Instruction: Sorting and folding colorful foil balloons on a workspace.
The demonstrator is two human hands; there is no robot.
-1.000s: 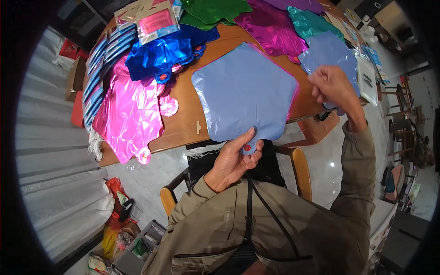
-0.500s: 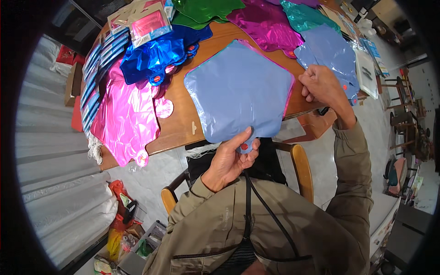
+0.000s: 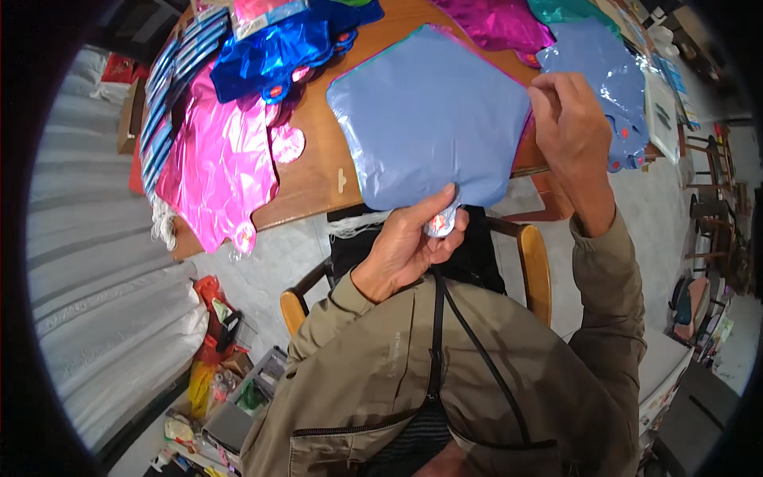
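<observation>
A flat grey-blue foil balloon [image 3: 429, 119], deflated and five-cornered, lies at the table's front, with thin pink and teal foil edges showing from under it. My left hand [image 3: 413, 242] is closed on its near tab, thumb on top, just over the table edge. The tab has a small red mark. At the balloon's right corner is my right hand [image 3: 574, 127], fingers bent and closed against the corner; the tips partly hide what they pinch. More grey-blue foil balloons [image 3: 592, 71] lie right behind that hand.
Pink foil balloons [image 3: 218, 159] hang over the front left edge. Blue foil balloons [image 3: 274, 60], magenta ones [image 3: 497, 20] and a row of packets [image 3: 171, 95] cover the far and left table [image 3: 306, 195]. A wooden-armed chair [image 3: 536, 270] stands at the front edge.
My right hand has gone from a fist apart from the balloon to its right corner. The view has shifted, so the table sits higher. My left hand still grips the tab.
</observation>
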